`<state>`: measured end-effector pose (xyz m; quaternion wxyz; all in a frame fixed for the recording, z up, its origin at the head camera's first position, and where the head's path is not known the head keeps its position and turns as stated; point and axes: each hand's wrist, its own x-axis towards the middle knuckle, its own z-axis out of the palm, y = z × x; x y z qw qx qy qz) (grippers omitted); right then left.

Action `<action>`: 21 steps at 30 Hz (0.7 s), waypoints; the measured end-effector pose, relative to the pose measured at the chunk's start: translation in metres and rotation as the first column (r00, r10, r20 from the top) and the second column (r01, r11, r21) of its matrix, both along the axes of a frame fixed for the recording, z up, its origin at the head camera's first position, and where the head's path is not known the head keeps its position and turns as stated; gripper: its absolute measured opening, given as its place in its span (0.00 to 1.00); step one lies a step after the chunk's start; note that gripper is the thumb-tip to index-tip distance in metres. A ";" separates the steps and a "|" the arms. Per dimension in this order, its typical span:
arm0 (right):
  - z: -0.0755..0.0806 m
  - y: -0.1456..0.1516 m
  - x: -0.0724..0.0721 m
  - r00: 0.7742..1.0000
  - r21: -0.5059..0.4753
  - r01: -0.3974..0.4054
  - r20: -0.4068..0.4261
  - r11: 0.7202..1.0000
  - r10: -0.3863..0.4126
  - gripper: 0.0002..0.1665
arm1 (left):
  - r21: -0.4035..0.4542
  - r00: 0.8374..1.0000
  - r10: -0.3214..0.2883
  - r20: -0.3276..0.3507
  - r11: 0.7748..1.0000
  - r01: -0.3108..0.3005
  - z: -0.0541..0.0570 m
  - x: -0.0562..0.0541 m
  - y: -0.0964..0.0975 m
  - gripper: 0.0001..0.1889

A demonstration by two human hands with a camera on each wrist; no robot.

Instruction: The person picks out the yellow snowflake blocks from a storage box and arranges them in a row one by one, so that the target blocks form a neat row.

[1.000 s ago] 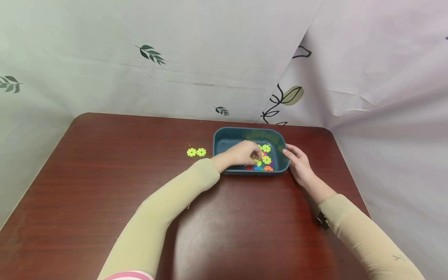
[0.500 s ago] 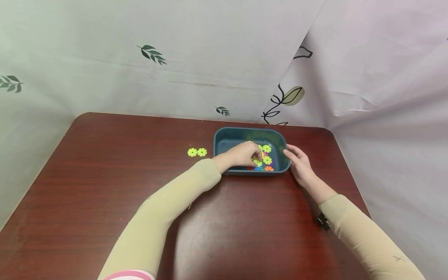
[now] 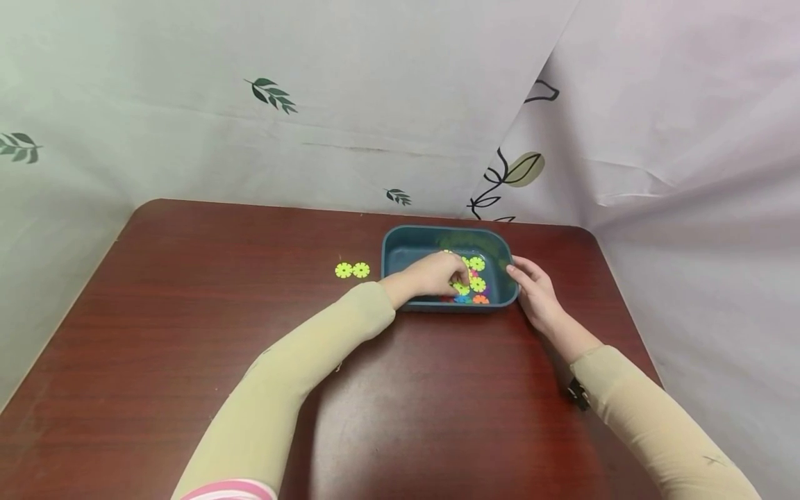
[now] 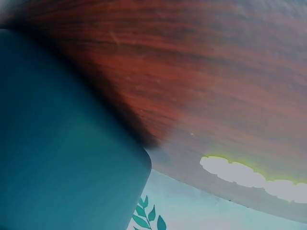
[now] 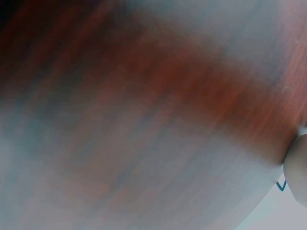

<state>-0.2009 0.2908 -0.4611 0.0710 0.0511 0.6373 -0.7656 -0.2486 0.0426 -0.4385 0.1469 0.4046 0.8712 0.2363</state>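
Note:
A dark blue-green plastic tub (image 3: 409, 236) stands near the table's far edge, with flower-shaped plastic discs in its right half. My left hand (image 3: 431, 274) reaches down into it over the left side, thumb and fingers bent round a yellow flower-shaped disc (image 3: 462, 288). Beside the fingertips lie more yellow discs (image 3: 478, 285), an orange disc (image 3: 480, 299) and a blue one (image 3: 462, 299). My right hand (image 3: 536, 292) holds the tub's right end, thumb at the rim and fingers along the outside. In the left wrist view, the tub's wall (image 4: 72, 143) fills the lower left.
Two yellow discs (image 3: 353, 270) lie side by side on the reddish-brown wooden table (image 3: 219, 292), left of the tub. A pale leaf-patterned cloth (image 3: 350, 104) hangs right behind the table and along its right side.
Both hands keep nearly the same places, the left inside the tub and the right at its end. The head view shifts very slightly.

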 end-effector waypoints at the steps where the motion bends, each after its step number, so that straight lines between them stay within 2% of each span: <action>1: 0.000 0.000 0.000 1.000 -0.001 0.000 -0.002 1.000 0.000 0.09 | -0.001 1.000 0.001 -0.003 1.000 -0.001 0.000 0.000 0.000 0.11; 21: 0.000 -0.001 0.001 1.000 -0.005 0.000 -0.006 1.000 0.000 0.10 | -0.044 0.998 0.020 -0.053 0.999 -0.022 -0.002 -0.001 0.003 0.16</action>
